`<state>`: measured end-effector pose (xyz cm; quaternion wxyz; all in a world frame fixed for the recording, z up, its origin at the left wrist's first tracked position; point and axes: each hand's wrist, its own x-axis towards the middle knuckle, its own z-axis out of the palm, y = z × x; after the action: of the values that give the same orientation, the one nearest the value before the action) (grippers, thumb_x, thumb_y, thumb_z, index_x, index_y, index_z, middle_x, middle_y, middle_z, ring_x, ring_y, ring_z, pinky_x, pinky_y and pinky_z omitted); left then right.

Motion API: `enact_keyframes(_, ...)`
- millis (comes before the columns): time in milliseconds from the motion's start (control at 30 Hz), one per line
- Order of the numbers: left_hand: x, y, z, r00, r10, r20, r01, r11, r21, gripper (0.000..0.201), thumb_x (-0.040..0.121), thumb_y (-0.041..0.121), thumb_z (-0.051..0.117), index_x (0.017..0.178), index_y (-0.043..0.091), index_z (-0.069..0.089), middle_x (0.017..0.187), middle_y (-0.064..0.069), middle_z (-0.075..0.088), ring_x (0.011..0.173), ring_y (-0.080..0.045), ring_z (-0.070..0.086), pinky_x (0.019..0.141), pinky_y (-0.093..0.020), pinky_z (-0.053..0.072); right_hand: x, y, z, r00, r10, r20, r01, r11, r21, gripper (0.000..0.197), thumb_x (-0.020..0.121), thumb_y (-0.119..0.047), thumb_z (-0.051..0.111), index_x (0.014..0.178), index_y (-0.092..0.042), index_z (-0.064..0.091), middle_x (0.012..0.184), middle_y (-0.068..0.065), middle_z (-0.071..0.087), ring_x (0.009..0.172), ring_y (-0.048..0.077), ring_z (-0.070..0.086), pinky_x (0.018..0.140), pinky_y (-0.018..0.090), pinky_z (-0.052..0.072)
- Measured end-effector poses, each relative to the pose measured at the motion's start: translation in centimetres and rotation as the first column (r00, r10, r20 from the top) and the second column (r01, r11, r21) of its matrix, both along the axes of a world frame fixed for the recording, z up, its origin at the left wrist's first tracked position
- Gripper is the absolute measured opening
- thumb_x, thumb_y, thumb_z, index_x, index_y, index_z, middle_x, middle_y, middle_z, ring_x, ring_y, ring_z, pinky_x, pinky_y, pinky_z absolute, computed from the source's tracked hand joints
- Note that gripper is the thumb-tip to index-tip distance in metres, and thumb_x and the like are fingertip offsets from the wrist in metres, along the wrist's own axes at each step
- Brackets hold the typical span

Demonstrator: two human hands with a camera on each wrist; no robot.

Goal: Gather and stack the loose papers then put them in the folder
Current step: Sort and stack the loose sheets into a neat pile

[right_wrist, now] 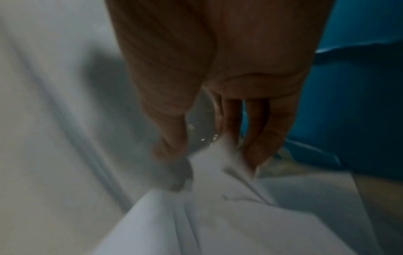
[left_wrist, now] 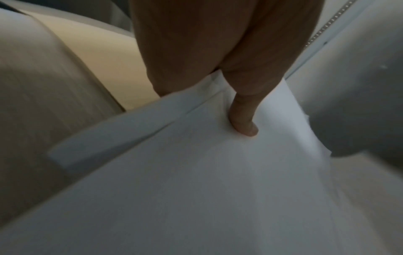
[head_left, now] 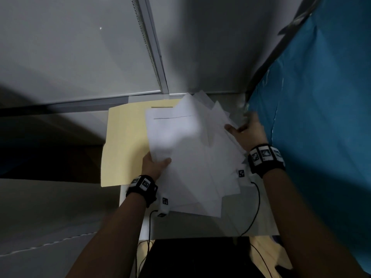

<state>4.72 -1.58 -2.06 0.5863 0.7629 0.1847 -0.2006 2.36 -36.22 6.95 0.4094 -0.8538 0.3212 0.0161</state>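
A loose fan of several white papers point(head_left: 192, 157) is held over a small white table point(head_left: 251, 221). My left hand point(head_left: 155, 164) grips the fan's left edge, thumb on top point(left_wrist: 244, 124) of the papers point(left_wrist: 196, 189), fingers hidden underneath. My right hand point(head_left: 244, 131) grips the right edge, thumb on top, with its fingers point(right_wrist: 261, 141) at the sheets' point(right_wrist: 218, 215) corners. A cream manila folder point(head_left: 122, 145) lies closed on the table at the left, partly under the papers, and shows again as the folder point(left_wrist: 104, 69) in the left wrist view.
A blue sheet point(head_left: 321, 117) hangs close on the right, beside my right hand. Grey wall panels point(head_left: 80, 57) with a metal strip stand behind the table. Black cables point(head_left: 255, 213) trail from both wristbands over the table's front edge.
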Motion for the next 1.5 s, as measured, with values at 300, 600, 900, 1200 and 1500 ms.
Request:
enact_keyframes(300,-0.8,1.7,-0.2,0.993,0.114,-0.008,-0.114,0.993,0.009,0.062,0.074,0.01,0.096,0.129,0.011,0.07,0.118,-0.009,0.075,0.103,-0.03,0.073,0.091,-0.048,0.062,-2.3,0.4,-5.8,0.984,-0.109,-0.138,0.129,0.981,0.143,0.026,0.091,-0.014,0.071,0.11,0.005,0.073,0.104,0.016,0.071,0.09,0.024,0.063,0.079,0.024,0.045)
enact_keyframes(600,-0.7,0.6,-0.5,0.999,0.038,0.001,-0.038,0.987,0.158,0.072,0.068,0.019,0.1,0.132,0.012,0.07,0.126,-0.011,0.075,0.109,-0.032,0.073,0.094,-0.055,0.062,-0.3,1.9,-3.1,0.926,-0.354,0.131,0.248,0.832,0.497,0.014,0.083,-0.02,0.075,0.091,-0.023,0.063,0.085,-0.002,0.071,0.08,0.02,0.068,0.076,0.038,0.058)
enact_keyframes(900,-1.2,0.2,-1.1,0.987,0.138,-0.078,-0.132,0.988,0.082,0.049,0.082,0.024,0.092,0.123,0.004,0.074,0.118,-0.013,0.076,0.101,-0.03,0.074,0.095,-0.051,0.062,-2.4,4.8,-6.4,0.992,-0.099,-0.081,0.124,0.898,0.423,0.042,0.088,-0.018,0.077,0.126,-0.003,0.065,0.122,0.013,0.069,0.109,0.029,0.066,0.089,0.033,0.052)
enact_keyframes(1200,-0.3,0.5,-1.0,0.993,0.083,-0.081,-0.067,0.981,0.184,0.038,0.08,0.027,0.091,0.111,0.007,0.079,0.1,-0.008,0.078,0.095,-0.029,0.077,0.091,-0.051,0.064,-0.9,2.3,4.7,0.87,-0.186,0.457,0.148,0.982,0.118,0.038,0.098,-0.022,0.057,0.136,-0.014,0.056,0.126,0.0,0.066,0.116,0.016,0.062,0.105,0.04,0.049)
enact_keyframes(1500,0.0,0.2,-0.6,0.998,0.022,-0.052,-0.011,0.978,0.206,0.046,0.076,0.031,0.091,0.114,0.007,0.079,0.106,-0.011,0.081,0.095,-0.029,0.078,0.087,-0.045,0.064,1.9,1.8,8.9,0.692,-0.346,0.634,0.24,0.938,0.251,0.036,0.092,-0.01,0.066,0.126,0.001,0.06,0.116,0.001,0.067,0.105,0.004,0.065,0.092,0.016,0.052)
